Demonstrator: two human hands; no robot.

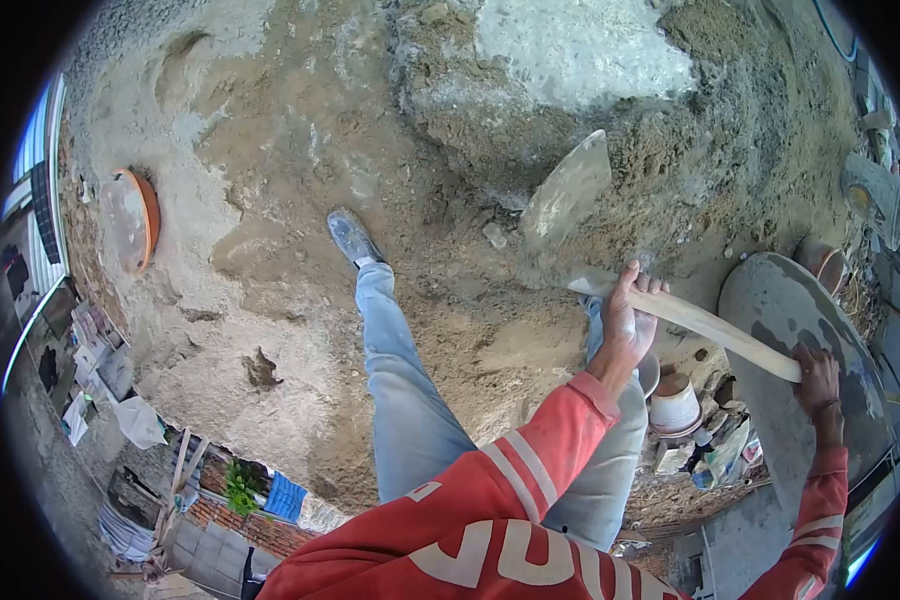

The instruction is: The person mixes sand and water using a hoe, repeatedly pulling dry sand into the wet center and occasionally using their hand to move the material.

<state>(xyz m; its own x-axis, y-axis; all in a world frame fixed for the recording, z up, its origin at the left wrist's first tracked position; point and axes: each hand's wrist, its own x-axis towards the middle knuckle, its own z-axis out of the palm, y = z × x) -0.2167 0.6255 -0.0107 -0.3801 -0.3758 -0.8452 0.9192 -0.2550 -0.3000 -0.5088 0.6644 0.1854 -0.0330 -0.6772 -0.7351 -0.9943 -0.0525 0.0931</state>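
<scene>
A pale wooden handle (715,328) slants across the right of the view, with a broad, dusty metal blade (570,190) beyond its upper end, over the sandy soil. My left hand (630,325) is wrapped round the handle near the blade end. Round the handle's lower right end my right hand (818,380) is closed. Just above the blade, a patch of white powder (585,50) lies on a mound of grey-brown sand (470,125).
An orange-rimmed basin (135,220) rests at the left. At the right are a large round grey slab (770,300), a white bucket (675,405) and another bucket (820,262). My shoe (353,236) stands on the soil. Bricks and debris lie along the lower edges.
</scene>
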